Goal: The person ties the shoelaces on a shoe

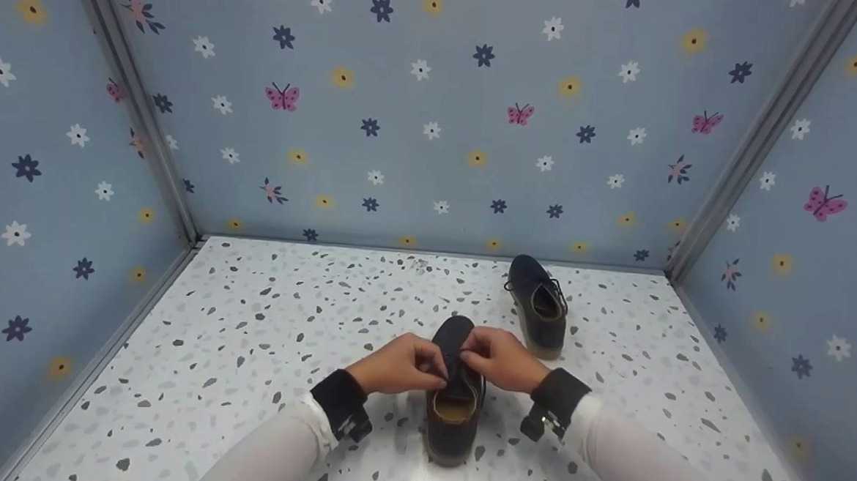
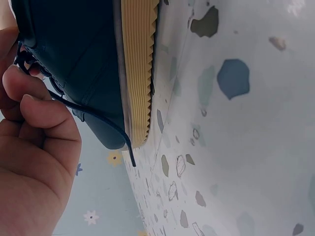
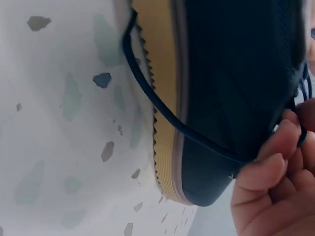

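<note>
A dark shoe (image 1: pixel 452 440) with a tan ridged sole stands on the speckled surface, its toe pointing away from me. Over its left side, my left hand (image 1: pixel 409 364) pinches a dark shoelace (image 2: pixel 93 114) at the lacing; the lace's loose end hangs down past the sole. On the other side my right hand (image 1: pixel 503 359) also pinches lace, and a length of shoelace (image 3: pixel 172 119) curves from those fingers across the shoe's side. The fingers partly hide the lacing, so how the laces cross cannot be told.
A second dark shoe (image 1: pixel 543 331), laces loose at its sides, stands farther back to the right. Blue flowered panels (image 1: pixel 433 160) enclose the white speckled surface (image 1: pixel 261 349) at the back and both sides, with grey metal strips (image 1: pixel 135 100) at the corners.
</note>
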Demonstrator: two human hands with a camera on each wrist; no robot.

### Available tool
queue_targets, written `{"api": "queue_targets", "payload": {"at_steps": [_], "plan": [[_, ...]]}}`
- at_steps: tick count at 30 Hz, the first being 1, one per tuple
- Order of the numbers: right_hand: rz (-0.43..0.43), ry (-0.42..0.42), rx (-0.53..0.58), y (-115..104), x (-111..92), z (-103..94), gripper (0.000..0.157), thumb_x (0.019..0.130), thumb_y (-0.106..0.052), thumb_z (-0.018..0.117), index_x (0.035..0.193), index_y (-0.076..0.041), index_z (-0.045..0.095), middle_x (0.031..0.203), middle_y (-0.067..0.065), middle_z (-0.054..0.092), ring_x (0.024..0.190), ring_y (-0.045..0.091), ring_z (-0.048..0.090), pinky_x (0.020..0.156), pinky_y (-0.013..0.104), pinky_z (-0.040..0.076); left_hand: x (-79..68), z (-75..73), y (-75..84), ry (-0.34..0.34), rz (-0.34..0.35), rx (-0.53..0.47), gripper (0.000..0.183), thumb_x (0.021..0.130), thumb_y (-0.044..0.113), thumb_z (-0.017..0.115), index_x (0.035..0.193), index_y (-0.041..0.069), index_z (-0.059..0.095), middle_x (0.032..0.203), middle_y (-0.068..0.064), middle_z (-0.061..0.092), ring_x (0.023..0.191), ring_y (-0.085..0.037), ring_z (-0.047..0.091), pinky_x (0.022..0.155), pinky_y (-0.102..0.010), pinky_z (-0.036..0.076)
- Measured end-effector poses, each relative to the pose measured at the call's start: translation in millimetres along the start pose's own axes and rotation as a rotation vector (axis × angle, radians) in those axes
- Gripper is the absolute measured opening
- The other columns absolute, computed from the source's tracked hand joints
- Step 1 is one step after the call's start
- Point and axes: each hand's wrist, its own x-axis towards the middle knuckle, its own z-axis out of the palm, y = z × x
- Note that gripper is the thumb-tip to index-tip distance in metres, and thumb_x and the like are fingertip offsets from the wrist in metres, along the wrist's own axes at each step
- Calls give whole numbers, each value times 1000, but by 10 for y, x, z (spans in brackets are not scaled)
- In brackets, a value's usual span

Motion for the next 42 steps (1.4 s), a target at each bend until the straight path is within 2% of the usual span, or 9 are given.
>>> {"api": "queue_targets", "payload": {"at_steps": [9, 19, 22, 24, 27, 31, 33, 37, 42], "plan": [[5, 103, -96, -23, -25, 76, 14, 95, -14, 72, 84, -15, 64, 75, -7, 61, 69, 3, 55, 64, 22, 47, 11, 4, 3, 4, -7, -5, 8, 83, 9, 83, 91, 11, 80, 76, -8, 71, 63, -1, 55, 62, -18, 46], [8, 119, -97, -13, -42, 98, 15, 96, -15, 74, 84, -16, 64, 76, -8, 62, 69, 4, 54, 64, 22, 46, -44, -93, -19, -44, 29, -42, 17, 80, 12, 87, 94, 8, 79, 71, 8, 58, 63, 0, 51, 60, -17, 43], [5, 120, -91, -14, -46, 97, 15, 96, -16, 74, 85, -16, 64, 77, -7, 63, 70, 3, 55, 64, 22, 46, -64, -154, -25, -52, 41, -67, 15, 85, 15, 83, 96, 8, 77, 73, 8, 58, 66, -1, 52, 62, -18, 44], [3, 122, -90, -17, -50, 96, 15, 96, -17, 74, 85, -16, 64, 77, -6, 63, 69, 3, 55, 64, 22, 46, -66, -191, -32, -28, 27, -99, 15, 90, 18, 78, 98, 6, 76, 76, 8, 60, 68, -3, 54, 64, -19, 45], [5, 126, -97, -24, -55, 95, 16, 96, -16, 74, 84, -15, 63, 76, -6, 63, 68, 3, 54, 63, 22, 46, -47, -228, -66, 55, -21, -137, 21, 98, 22, 71, 99, 2, 74, 80, 8, 63, 70, -7, 57, 67, -22, 48], [5, 128, -98, -24, -53, 102, 16, 96, -16, 74, 84, -15, 64, 77, -7, 64, 68, 3, 55, 64, 21, 46, 1, -249, -129, 174, -108, -157, 22, 100, 24, 70, 97, 3, 72, 79, 4, 63, 66, -11, 57, 63, -24, 49], [5, 130, -94, -22, -50, 107, 16, 96, -16, 74, 84, -15, 64, 78, -7, 65, 69, 2, 55, 65, 21, 47, 30, -248, -147, 209, -141, -155, 18, 99, 24, 70, 96, 6, 72, 78, 3, 63, 65, -10, 56, 63, -25, 48], [8, 136, -83, -24, -46, 111, 16, 96, -16, 74, 84, -16, 63, 78, -7, 65, 70, 3, 56, 65, 22, 47, 97, -231, -154, 224, -167, -113, 15, 98, 22, 71, 94, 8, 72, 78, 6, 62, 67, -8, 55, 63, -23, 46], [13, 140, -60, -25, -49, 112, 16, 96, -16, 74, 84, -15, 64, 78, -6, 65, 70, 4, 57, 64, 22, 48, 170, -194, -136, 164, -165, -106, 18, 99, 23, 70, 94, 5, 73, 78, 3, 63, 66, -10, 57, 59, -23, 47]]}}
